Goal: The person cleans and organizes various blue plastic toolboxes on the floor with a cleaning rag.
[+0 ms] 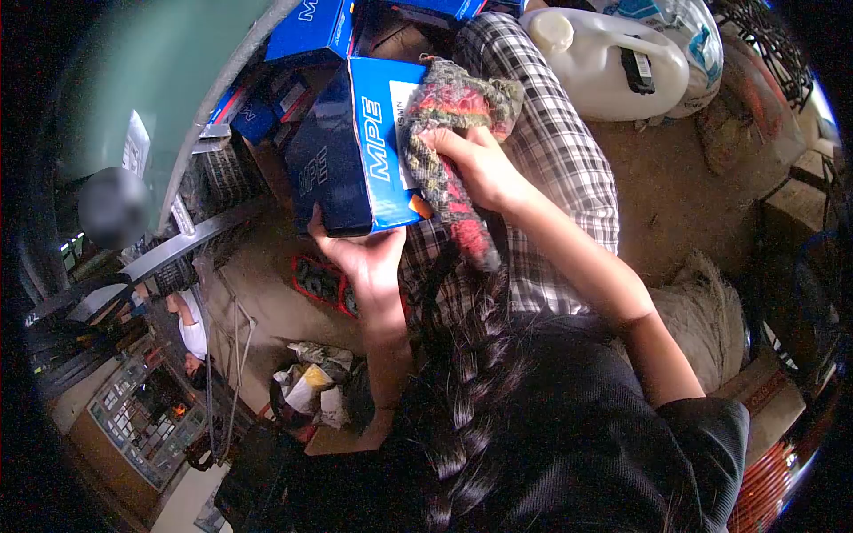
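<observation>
My left hand (362, 256) grips the lower end of a blue cardboard box (382, 147) marked "MPE", with the thumb along its dark side. Tilted, the box rests near my lap, showing a white label and a small orange sticker. In my right hand (473, 167) is a bunched knitted rag (455, 93) in grey, red and green. The rag lies against the box's right part and partly covers the label; its tail hangs down toward my plaid trousers (577, 169). My right fingers are partly hidden by the cloth.
More blue MPE boxes (306, 34) sit beyond my hands. A white plastic jug (604, 67) lies at upper right, beside a plastic bag (702, 44). At left are a curved metal edge (191, 133) and tyres (227, 173). Another person (191, 329) appears at far left.
</observation>
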{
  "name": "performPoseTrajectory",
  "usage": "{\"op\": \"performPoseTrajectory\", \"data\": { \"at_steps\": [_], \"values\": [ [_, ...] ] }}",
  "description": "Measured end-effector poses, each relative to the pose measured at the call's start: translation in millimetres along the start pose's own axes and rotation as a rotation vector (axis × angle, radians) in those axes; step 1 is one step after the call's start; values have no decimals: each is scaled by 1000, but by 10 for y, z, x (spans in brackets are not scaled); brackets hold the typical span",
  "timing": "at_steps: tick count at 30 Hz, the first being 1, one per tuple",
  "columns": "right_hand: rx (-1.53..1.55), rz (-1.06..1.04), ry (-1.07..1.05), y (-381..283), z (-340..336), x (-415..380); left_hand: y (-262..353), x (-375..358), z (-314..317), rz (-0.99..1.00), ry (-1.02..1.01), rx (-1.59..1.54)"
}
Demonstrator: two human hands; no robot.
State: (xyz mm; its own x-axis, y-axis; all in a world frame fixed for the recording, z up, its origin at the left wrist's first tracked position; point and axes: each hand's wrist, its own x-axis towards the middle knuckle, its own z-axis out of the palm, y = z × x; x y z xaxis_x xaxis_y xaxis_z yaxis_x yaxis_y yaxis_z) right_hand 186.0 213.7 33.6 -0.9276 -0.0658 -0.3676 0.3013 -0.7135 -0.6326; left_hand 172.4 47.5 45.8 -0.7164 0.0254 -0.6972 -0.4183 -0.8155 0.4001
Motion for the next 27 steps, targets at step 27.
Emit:
{"op": "performPoseTrajectory", "data": {
  "at_steps": [27],
  "values": [
    [-1223,-689,-138,-132,-14,-15,8,-52,-131,4,-45,94]
  ]
}}
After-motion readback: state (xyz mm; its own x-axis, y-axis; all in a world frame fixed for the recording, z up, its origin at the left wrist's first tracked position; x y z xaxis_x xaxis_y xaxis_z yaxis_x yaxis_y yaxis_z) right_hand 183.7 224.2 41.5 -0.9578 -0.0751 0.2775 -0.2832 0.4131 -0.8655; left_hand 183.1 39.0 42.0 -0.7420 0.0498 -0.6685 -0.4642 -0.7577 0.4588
